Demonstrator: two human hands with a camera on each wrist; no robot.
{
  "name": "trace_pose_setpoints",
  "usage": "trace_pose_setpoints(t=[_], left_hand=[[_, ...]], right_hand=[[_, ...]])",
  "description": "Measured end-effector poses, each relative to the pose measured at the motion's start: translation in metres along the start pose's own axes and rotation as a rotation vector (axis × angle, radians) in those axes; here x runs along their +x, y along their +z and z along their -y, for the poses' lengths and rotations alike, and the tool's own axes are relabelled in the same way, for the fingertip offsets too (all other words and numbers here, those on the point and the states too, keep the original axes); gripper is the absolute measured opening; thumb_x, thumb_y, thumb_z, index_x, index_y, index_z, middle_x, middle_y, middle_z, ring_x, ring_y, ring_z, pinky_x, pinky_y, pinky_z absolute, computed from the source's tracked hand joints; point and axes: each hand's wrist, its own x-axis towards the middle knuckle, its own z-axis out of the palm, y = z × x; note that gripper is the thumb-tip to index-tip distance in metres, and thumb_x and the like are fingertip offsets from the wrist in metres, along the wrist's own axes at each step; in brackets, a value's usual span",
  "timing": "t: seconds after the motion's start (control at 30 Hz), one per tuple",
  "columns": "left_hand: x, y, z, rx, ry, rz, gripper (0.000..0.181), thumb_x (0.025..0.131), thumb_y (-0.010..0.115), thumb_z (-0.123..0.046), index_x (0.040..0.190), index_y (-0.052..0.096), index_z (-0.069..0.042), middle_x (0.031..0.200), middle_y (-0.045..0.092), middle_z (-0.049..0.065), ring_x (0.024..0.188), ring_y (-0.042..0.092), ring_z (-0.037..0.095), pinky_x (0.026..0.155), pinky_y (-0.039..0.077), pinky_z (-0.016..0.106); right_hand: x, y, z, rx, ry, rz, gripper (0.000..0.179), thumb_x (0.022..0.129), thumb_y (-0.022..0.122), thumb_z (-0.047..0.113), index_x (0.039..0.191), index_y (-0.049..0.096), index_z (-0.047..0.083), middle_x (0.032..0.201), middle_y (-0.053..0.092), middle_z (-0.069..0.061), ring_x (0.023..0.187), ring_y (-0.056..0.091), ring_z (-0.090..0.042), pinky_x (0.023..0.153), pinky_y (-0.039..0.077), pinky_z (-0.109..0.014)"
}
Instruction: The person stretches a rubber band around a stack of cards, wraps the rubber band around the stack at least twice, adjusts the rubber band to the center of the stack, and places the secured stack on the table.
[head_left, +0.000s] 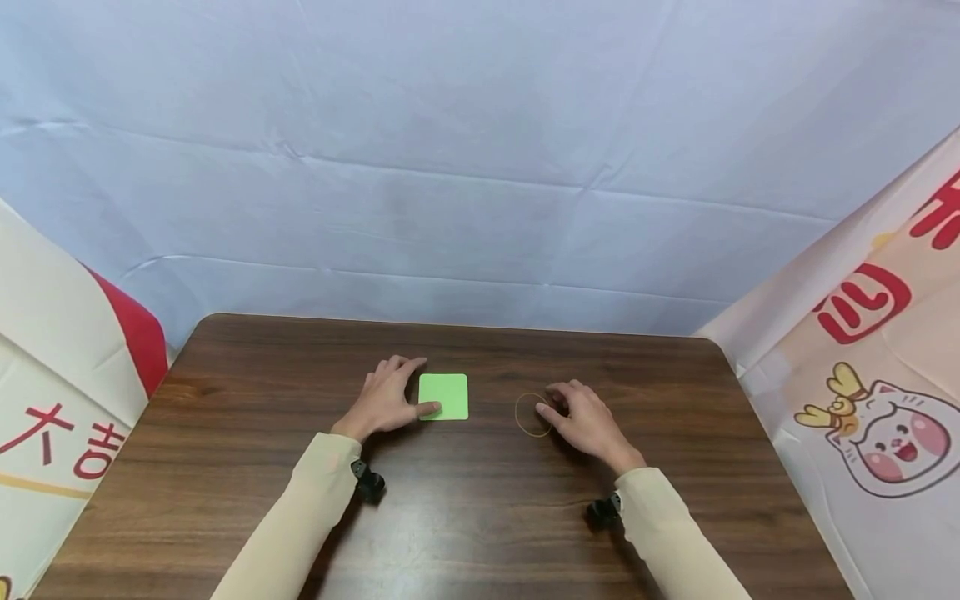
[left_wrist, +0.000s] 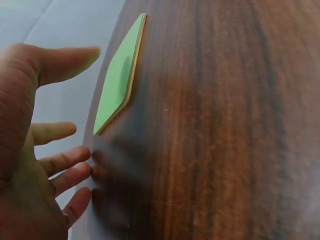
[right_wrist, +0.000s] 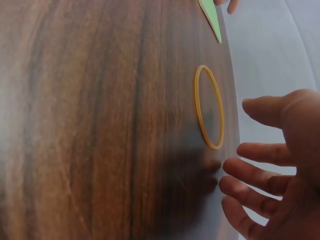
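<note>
A thin stack of light green square cards [head_left: 447,392] with rounded corners lies flat on the table. Just left of it is my left hand [head_left: 386,398], fingers spread; the thumb is over the stack's near left corner in the head view, and the left wrist view shows a gap between thumb and cards [left_wrist: 117,80]. To the right, a yellow rubber band [right_wrist: 199,107] forms a loose ring on the wood. My right hand [head_left: 588,418] hovers at the band's right side with relaxed fingers, thumb and fingers apart. Neither hand grips anything.
The brown wooden table [head_left: 465,508] has its far edge close to a pale cloth backdrop [head_left: 450,167]. Printed cloths hang at the left [head_left: 52,400] and right [head_left: 885,375] sides. A small black camera sits on each wrist.
</note>
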Motion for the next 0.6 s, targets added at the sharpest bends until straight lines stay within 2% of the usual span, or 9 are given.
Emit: trace_pose_setpoints(t=[0.2,0.4,0.6], left_hand=[[0.005,-0.002,-0.001,-0.001,0.000,0.070,0.090,0.079,0.084,-0.051,0.151,0.048,-0.012,0.137,0.045,0.018,0.121,0.041,0.038,0.097,0.034,0.058],[0.010,-0.003,-0.002,0.006,0.001,0.084,0.082,0.074,0.090,-0.040,0.143,0.056,-0.011,0.136,0.043,0.017,0.119,0.039,0.037,0.092,0.034,0.053],[0.015,-0.004,-0.006,-0.007,-0.029,0.110,0.078,0.070,0.095,-0.034,0.135,0.059,-0.009,0.133,0.043,0.016,0.117,0.038,0.036,0.090,0.032,0.050]], right_hand=[[0.004,0.003,0.000,-0.009,0.008,0.003,0.045,0.099,0.067,0.036,0.130,0.065,0.003,0.104,0.058,-0.006,0.089,0.051,-0.021,0.075,0.044,-0.041],[0.008,0.005,0.002,-0.012,0.026,0.011,0.044,0.099,0.069,0.034,0.130,0.066,0.003,0.106,0.058,-0.007,0.092,0.052,-0.022,0.078,0.046,-0.043],[0.011,0.006,0.002,-0.024,0.024,0.017,0.042,0.098,0.069,0.032,0.128,0.067,0.003,0.106,0.057,-0.008,0.092,0.052,-0.023,0.079,0.046,-0.043]])
